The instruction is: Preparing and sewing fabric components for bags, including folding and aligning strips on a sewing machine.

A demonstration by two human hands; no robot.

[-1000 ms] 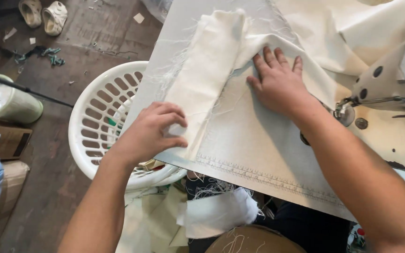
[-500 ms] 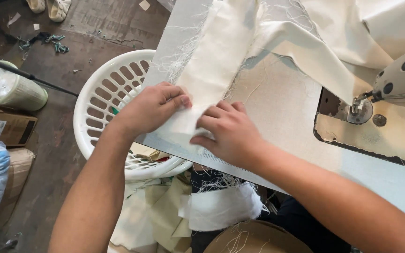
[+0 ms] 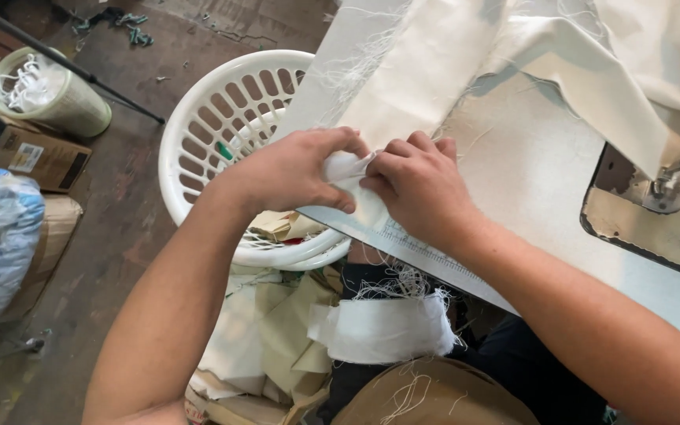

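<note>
Hands meet at the sewing table [image 3: 529, 165] near edge: left hand [image 3: 293, 169] and right hand [image 3: 419, 185] both pinching white cloth [image 3: 434, 71], beside the white basket [image 3: 198, 126].

Brown cardboard box [image 3: 29, 149] w/ white label [image 3: 27, 157], floor left.

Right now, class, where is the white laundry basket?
In the head view, the white laundry basket stands on the floor, left of the sewing table, just beyond the left hand.

Cream cloth [image 3: 434, 71] cut off above; folded end hidden between fingers [image 3: 332, 197].
</note>
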